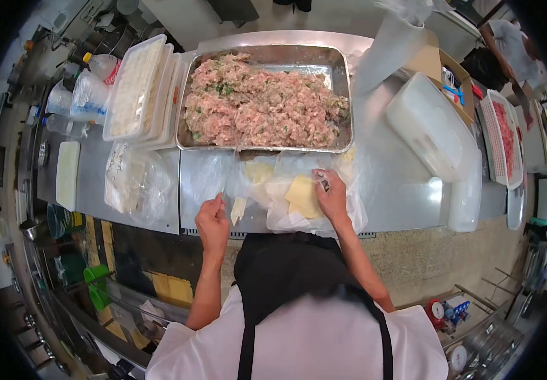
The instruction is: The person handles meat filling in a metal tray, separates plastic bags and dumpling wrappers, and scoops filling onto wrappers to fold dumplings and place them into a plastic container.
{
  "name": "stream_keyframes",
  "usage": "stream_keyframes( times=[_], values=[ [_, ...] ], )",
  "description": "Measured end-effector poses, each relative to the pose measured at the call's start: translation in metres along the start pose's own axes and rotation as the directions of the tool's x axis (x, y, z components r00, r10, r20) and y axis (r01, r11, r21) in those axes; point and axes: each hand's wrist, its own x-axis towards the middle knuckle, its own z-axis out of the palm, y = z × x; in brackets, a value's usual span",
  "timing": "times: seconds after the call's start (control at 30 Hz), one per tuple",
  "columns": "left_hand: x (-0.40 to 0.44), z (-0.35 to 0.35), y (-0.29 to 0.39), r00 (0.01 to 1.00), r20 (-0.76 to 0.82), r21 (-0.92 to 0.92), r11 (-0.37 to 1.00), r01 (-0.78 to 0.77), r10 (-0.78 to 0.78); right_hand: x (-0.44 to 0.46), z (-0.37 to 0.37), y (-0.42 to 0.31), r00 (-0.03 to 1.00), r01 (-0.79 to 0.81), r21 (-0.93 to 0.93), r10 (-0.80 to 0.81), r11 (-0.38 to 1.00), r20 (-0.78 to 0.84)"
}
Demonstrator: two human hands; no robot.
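Note:
My left hand [212,220] is closed in a pinch at the edge of a thin clear plastic bag [213,177] on the steel table. My right hand [331,197] is curled beside a stack of pale yellow dough wrappers [304,196]. A small dark, shiny bit shows between its fingers, too small to name. Under the wrappers lies crumpled white plastic [278,218]. A narrow pale strip [238,210] rests between my hands. Just beyond them stands a deep metal tray [267,149] of minced meat [260,104] flecked with green.
At left are stacked lidded plastic boxes [135,88], a filled plastic bag [135,183] and a white board [67,174]. To the right lie translucent containers [428,123], a plastic roll [387,50] and a basket of red meat [500,136]. Another person [511,44] stands far right.

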Motion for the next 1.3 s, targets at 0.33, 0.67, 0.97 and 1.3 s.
stream_keyframes(
  times=[0.33, 0.67, 0.97, 1.3],
  values=[
    [0.030, 0.012, 0.009, 0.992, -0.118, 0.069, 0.997, -0.040, 0.048, 0.003, 0.008, -0.009, 1.000, 0.017, 0.052, -0.018, 0.998, 0.017],
    [0.014, -0.003, 0.001, 0.997, -0.082, 0.128, 0.992, 0.017, -0.007, -0.005, -0.005, 0.005, 0.999, 0.003, -0.044, -0.005, 0.999, -0.039],
    [0.028, 0.000, 0.012, 0.996, -0.090, -0.192, 0.981, -0.026, 0.009, -0.003, -0.001, -0.011, 0.990, 0.134, 0.000, -0.134, 0.991, 0.034],
    [0.029, 0.018, 0.028, 0.986, 0.105, -0.489, 0.856, 0.168, -0.133, -0.016, 0.023, -0.007, 0.960, 0.226, -0.248, -0.172, 0.942, 0.221]
  ],
)
